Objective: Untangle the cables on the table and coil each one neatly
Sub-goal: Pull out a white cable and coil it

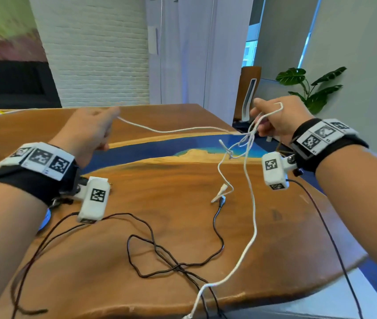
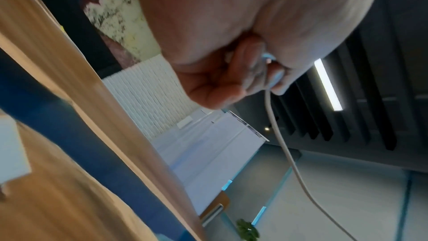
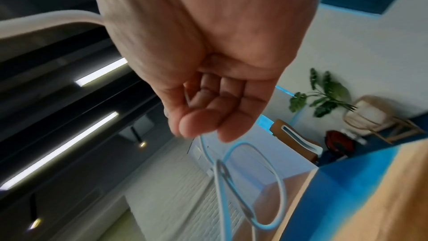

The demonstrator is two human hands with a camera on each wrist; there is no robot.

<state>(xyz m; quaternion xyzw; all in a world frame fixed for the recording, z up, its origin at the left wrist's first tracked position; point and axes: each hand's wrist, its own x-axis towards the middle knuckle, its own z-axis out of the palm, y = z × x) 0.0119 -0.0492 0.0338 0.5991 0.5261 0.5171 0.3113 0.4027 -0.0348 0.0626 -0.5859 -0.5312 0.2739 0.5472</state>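
Both hands are raised to stretch the white cable and expose its knot: left hand pinches one end, right hand grips gathered loops; black cable lies on the worktop below them.

Table: brown wood, visible grain, smooth satin finish; glossy blue resin-like band runs through it, reflecting light. White cable: smooth, matt, looks plastic-coated, thin. Dark cable: thin, dark coating with slight sheen, near side of table. Wrist straps: black cloth, matt. Marker boxes: white, matt, printed black-and-white patterns. Far wall: white-painted brick, rough. Chair, far right: light woven cane look.
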